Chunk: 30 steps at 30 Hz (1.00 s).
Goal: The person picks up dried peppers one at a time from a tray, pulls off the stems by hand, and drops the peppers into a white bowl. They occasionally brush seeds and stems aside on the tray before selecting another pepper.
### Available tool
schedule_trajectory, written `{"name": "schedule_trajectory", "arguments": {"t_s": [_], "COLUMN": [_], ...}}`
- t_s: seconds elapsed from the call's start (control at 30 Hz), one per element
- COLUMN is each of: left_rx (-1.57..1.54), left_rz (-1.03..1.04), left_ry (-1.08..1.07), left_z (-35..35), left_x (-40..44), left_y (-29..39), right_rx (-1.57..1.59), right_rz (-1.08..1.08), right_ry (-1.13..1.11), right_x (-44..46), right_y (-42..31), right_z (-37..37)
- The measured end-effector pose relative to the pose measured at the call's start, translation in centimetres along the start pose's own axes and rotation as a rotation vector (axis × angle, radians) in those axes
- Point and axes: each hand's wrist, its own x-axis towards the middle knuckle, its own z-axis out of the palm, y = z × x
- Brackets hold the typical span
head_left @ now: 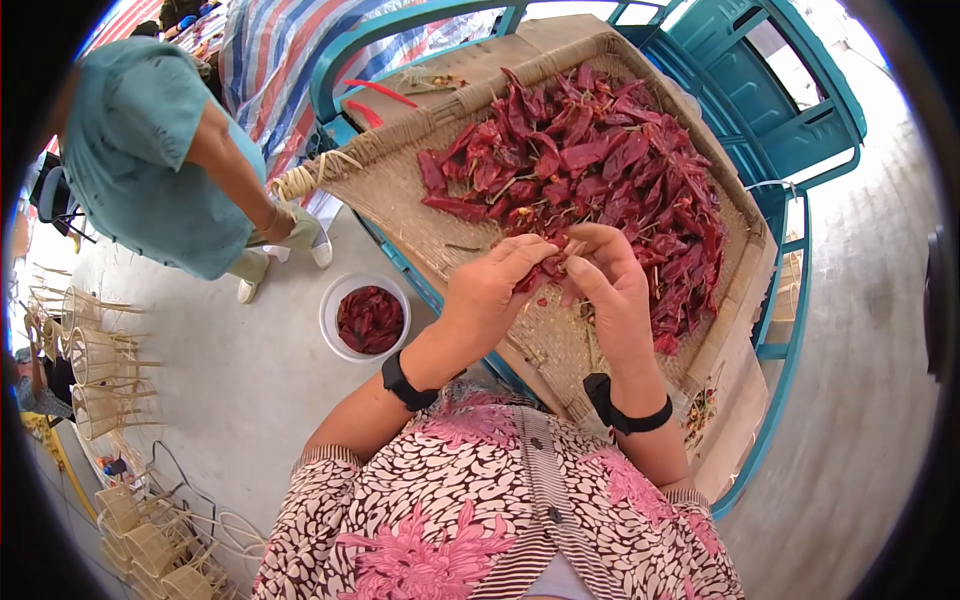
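A large pile of dried red chilies (610, 170) lies in a shallow woven tray (400, 215). Over the tray's near part, my left hand (495, 295) is closed on a red chili (545, 268), its fingertips close to those of the other hand. My right hand (615, 290) pinches at the same spot with thumb and forefinger; what lies between them is too small to make out. Small seeds and bits of stem are scattered on the weave below both hands. A white bowl (327, 318) of dark red chilies stands on the floor at the left.
The tray rests on a teal metal cart (775, 400) with railings. At the upper left stands a person (160, 160) in teal clothing, one arm near the tray's corner. Small wooden stools (95, 370) stand at the far left, beside a striped sheet (270, 60) further up.
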Motion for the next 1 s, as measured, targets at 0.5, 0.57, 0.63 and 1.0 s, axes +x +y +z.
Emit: {"name": "schedule_trajectory", "arguments": {"t_s": [0.5, 0.57, 0.63, 1.0], "left_rx": [0.2, 0.224, 0.166, -0.087], "left_rz": [-0.192, -0.253, -0.373, -0.33], "left_ry": [0.133, 0.09, 0.029, -0.062], "left_z": [-0.9, -0.9, -1.0, -2.7], "left_x": [-0.6, -0.8, -0.8, -2.5], "left_y": [1.1, 1.2, 1.9, 1.4], "right_rx": [-1.074, -1.175, -1.16, -0.51], "right_rz": [-0.864, -0.91, -0.931, -0.213], "right_ry": [0.084, 0.081, 0.062, 0.0], "right_x": [0.2, 0.1, -0.1, -1.0], "right_y": [1.1, 1.4, 1.7, 1.9], "right_z": [2.4, 2.8, 2.8, 3.0]}}
